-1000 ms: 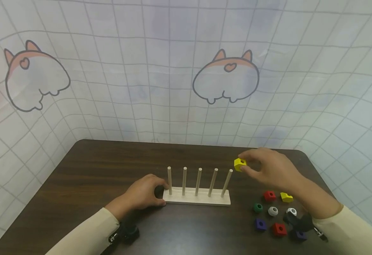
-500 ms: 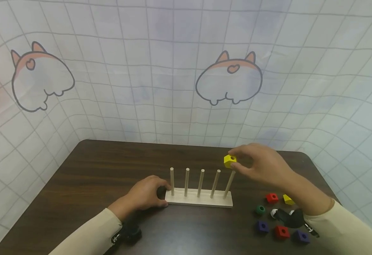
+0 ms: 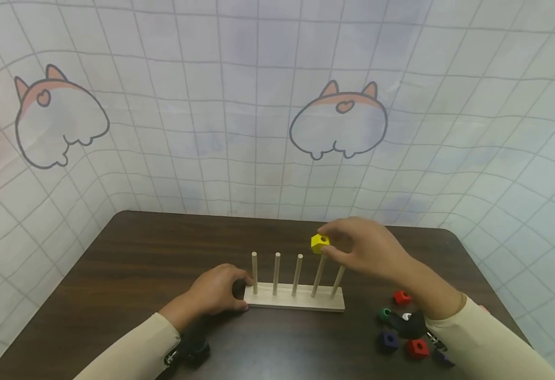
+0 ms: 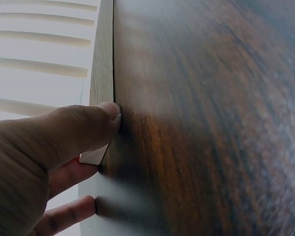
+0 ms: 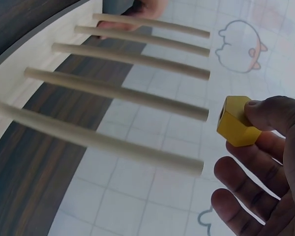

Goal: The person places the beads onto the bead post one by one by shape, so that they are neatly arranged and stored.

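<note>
The dark wood-grain tabletop (image 3: 187, 237) supports a five-peg wooden rack (image 3: 296, 302), base down; right of it lie two red blocks (image 3: 417, 348), two purple blocks (image 3: 388, 342), one green bead (image 3: 384, 314) and one partly hidden white bead (image 3: 406, 316)

A white gridded sheet (image 3: 201, 100) hangs behind the far edge of a dark wood-grain table (image 3: 187, 237), wrapping past its left and right edges. One cartoon animal (image 3: 60, 119), seen from behind with peach ears, shows beyond the rounded far-left corner; a second figure (image 3: 339, 126) sits above the far edge's right half. Pale light glazes the surface toward the near edge.
</note>
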Available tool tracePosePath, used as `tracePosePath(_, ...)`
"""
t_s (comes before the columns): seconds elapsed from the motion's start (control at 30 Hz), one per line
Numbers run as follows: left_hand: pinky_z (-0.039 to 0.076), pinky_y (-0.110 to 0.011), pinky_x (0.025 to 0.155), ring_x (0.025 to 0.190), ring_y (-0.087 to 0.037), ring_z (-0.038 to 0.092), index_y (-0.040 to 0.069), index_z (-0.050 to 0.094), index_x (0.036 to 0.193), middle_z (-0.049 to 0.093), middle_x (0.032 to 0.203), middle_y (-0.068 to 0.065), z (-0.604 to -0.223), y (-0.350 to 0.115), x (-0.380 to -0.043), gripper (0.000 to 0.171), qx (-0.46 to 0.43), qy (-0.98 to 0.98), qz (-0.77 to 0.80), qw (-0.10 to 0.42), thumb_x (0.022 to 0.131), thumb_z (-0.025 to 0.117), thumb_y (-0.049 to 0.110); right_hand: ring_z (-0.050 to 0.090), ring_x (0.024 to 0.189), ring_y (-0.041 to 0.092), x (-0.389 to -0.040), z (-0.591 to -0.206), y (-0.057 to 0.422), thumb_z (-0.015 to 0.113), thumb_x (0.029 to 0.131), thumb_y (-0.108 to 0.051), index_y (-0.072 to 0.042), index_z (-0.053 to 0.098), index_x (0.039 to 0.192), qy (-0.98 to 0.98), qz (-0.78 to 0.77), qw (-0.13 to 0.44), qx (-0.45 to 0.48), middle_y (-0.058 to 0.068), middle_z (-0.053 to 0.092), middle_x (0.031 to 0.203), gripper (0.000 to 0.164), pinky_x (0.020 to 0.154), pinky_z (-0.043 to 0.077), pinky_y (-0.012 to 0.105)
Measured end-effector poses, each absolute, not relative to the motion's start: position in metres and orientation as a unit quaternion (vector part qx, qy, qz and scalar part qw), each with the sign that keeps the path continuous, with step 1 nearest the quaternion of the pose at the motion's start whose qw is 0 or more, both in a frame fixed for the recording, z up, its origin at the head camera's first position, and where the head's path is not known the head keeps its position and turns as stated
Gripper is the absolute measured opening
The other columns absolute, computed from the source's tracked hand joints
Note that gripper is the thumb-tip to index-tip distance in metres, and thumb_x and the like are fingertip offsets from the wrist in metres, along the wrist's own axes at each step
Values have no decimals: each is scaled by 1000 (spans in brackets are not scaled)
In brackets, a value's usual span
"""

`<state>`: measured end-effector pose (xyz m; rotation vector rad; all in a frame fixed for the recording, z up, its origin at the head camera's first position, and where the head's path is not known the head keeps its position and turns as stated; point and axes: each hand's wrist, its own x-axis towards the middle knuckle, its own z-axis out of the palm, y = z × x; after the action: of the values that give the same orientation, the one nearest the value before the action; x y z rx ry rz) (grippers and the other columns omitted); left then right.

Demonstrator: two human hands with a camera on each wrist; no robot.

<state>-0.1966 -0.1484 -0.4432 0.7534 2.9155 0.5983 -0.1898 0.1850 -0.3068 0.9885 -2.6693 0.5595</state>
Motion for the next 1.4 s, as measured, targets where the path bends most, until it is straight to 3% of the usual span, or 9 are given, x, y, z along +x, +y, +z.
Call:
tracePosePath(0.9, 51, -49, 92, 112, -27, 63, 22, 77, 108, 71, 112, 2, -444, -149, -198, 43, 248, 946, 206, 36, 70, 93, 31, 70, 96, 11, -190, -307, 134, 77, 92, -28, -14, 73, 122, -913, 233, 69, 328, -3, 73, 115, 33, 83, 56, 36)
tracePosePath(1.4, 52, -50, 91, 110, -27, 63, 21, 76, 107, 71, 110, 2, -443, -148, -199, 43, 246, 946, 208, 40, 70, 94, 30, 67, 92, 8, -193, -313, 106, 78, 93, -26, -15, 73, 121, -904, 267, 58, 329, -6, 73, 110, 31, 79, 55, 32)
